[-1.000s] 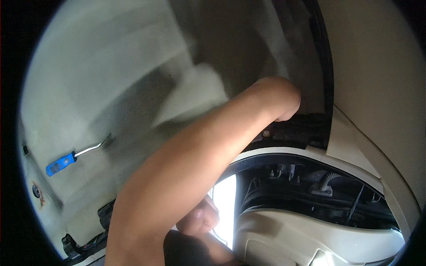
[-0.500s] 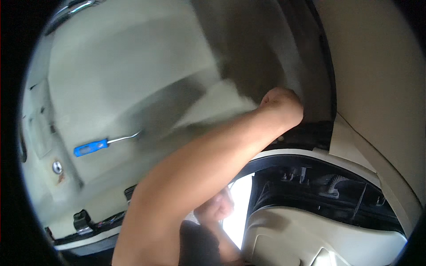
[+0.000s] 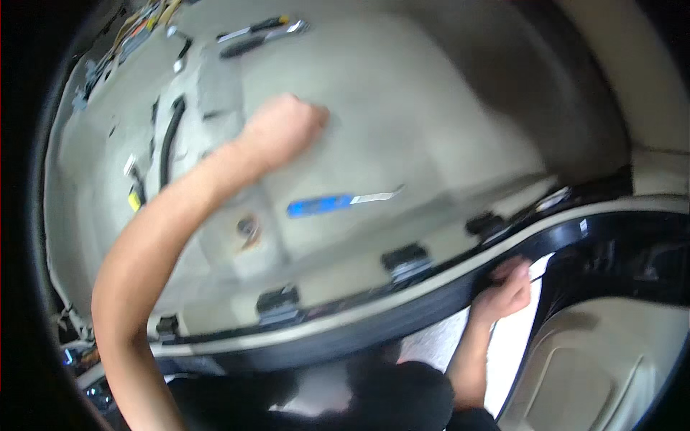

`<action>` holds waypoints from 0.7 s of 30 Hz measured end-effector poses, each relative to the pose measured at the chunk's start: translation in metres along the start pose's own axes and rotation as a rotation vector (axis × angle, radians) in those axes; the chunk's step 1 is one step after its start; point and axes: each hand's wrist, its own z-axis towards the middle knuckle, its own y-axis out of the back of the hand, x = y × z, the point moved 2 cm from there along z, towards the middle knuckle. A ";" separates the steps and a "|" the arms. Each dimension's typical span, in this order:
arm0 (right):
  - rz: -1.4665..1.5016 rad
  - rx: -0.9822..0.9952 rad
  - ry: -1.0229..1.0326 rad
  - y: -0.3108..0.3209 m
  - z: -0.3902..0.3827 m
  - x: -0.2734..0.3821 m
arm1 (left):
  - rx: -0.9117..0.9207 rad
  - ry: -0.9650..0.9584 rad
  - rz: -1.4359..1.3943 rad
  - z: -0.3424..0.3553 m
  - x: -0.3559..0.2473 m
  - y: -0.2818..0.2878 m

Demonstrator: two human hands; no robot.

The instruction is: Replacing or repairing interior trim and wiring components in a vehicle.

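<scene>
My left hand (image 3: 287,129) is over the pale grey car-floor carpet (image 3: 374,93), reached in from the lower left. Its fingers are curled closed, and what they hold, if anything, is hidden. Below and to its right lies a hook tool (image 3: 321,206) with a blue handle and a thin bent metal tip. My right hand (image 3: 507,291) is outside the door sill (image 3: 338,316), near its edge. Its fingers look curled in and slightly blurred; I cannot make out anything in them.
A ratchet (image 3: 262,42) and a screwdriver (image 3: 253,29) lie at the far side of the carpet. A black cable (image 3: 171,140) comes up at the left. Black clips (image 3: 406,261) line the sill. A beige door panel (image 3: 596,359) stands at the lower right.
My left hand has moved from the dark area at the right to the middle left of the carpet. The view has shifted left, bringing the ratchet, screwdriver and cables into sight.
</scene>
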 end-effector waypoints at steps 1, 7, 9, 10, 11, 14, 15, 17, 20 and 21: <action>0.008 -0.006 -0.037 -0.001 -0.002 0.007 | -0.117 0.027 -0.040 -0.026 0.021 0.009; -0.086 0.143 -0.010 -0.013 -0.001 -0.002 | -0.099 0.080 -0.144 -0.131 0.044 0.014; -0.113 0.118 -0.042 -0.009 0.001 -0.015 | -0.017 0.160 -0.209 -0.149 0.029 0.007; -0.121 0.090 -0.049 -0.006 0.003 -0.019 | -0.016 0.208 -0.248 -0.154 0.010 0.008; -0.127 0.065 -0.056 -0.004 0.006 -0.018 | -0.013 0.181 -0.275 -0.160 -0.002 0.001; -0.141 0.087 -0.095 -0.005 0.009 0.003 | -0.262 -0.193 -0.360 -0.187 -0.073 -0.007; -0.149 0.052 -0.110 -0.010 0.011 0.021 | -0.452 -0.319 -0.514 -0.197 -0.104 -0.004; -0.064 0.177 0.044 -0.036 0.005 0.057 | -0.510 -0.462 -0.421 -0.222 -0.146 -0.009; 0.101 0.550 0.140 -0.100 -0.019 0.131 | -0.384 -0.532 -0.455 -0.258 -0.163 -0.047; 0.124 0.677 0.125 -0.123 -0.027 0.153 | -0.387 -0.477 -0.495 -0.262 -0.163 -0.057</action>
